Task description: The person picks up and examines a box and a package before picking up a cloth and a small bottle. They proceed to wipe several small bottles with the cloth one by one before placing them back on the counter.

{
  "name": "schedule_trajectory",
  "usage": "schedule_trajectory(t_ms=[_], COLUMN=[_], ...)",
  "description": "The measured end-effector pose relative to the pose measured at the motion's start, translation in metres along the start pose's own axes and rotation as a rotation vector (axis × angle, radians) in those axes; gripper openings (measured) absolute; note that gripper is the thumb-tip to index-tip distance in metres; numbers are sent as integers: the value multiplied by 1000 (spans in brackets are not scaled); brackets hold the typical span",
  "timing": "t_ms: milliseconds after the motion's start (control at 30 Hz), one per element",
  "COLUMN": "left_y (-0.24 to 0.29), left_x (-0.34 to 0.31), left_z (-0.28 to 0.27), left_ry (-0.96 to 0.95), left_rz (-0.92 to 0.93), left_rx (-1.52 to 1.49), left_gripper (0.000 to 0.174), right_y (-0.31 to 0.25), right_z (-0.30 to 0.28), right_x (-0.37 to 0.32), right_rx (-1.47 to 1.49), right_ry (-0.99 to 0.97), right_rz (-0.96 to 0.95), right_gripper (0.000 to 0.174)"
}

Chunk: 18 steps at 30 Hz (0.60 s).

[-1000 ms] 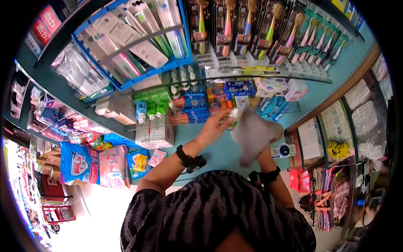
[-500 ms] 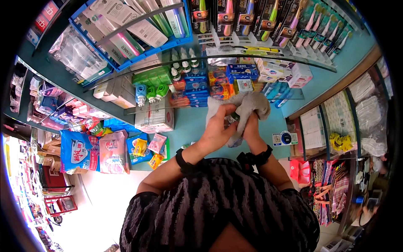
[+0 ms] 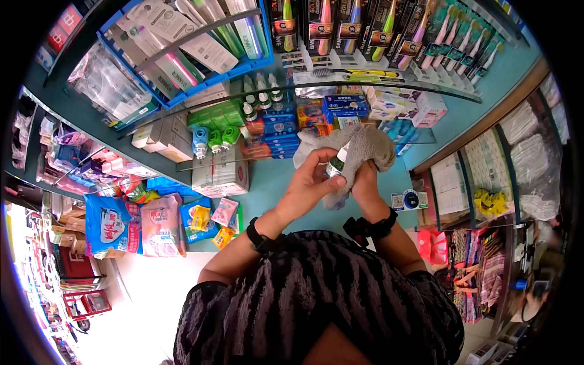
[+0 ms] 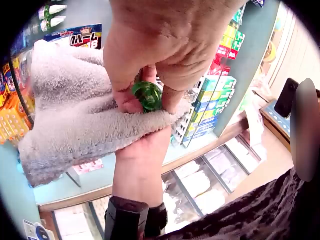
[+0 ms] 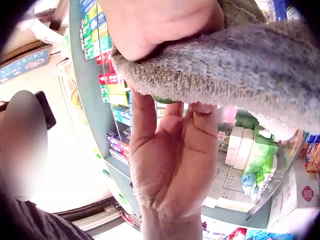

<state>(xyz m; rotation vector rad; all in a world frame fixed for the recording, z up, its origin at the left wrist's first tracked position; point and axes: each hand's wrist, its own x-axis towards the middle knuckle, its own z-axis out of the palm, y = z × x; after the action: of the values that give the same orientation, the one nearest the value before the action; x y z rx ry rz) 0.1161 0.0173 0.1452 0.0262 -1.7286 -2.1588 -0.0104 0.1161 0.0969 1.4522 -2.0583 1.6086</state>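
My left hand (image 3: 307,185) grips a small green bottle (image 3: 333,165) with a white cap, tilted between its thumb and fingers. A fluffy grey cloth (image 3: 374,149) drapes beside the bottle, held by my right hand (image 3: 365,182), whose fingers are partly covered by it. In the left wrist view, the clear green base of the bottle (image 4: 147,96) shows between the left fingers, right at the cloth's edge (image 4: 75,115). Seen from the right wrist, the cloth (image 5: 220,70) hides most of the bottle, and the left palm (image 5: 172,150) faces up below it.
Behind the hands, a glass shelf edge (image 3: 292,86) crosses above boxes and several dropper bottles (image 3: 261,94). Green and blue bottles (image 3: 215,140) stand on a white carton (image 3: 222,173) at left. Detergent bags (image 3: 112,225) sit farther left. Packaged toothbrushes (image 3: 350,27) hang above.
The left hand has drawn the bottle back from the shelf front towards the body. The cloth, earlier swinging from the right hand, now lies against the bottle, and both hands are together.
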Motion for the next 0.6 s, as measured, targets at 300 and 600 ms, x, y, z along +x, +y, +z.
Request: schedule_trajectory(t_ms=[300,600], left_y=[-3,2], left_x=[-2,-6], left_z=[-16,-10], left_ry=[-24,103], left_rz=[-182,-168], left_rx=[-557,-151], left_gripper=[28,34], right_y=[-17,2], right_z=[-5,10], right_x=[9,-9], right_rx=[771,220], right_ry=[-200,-31], right_rz=[558,193], right_gripper=[31,38])
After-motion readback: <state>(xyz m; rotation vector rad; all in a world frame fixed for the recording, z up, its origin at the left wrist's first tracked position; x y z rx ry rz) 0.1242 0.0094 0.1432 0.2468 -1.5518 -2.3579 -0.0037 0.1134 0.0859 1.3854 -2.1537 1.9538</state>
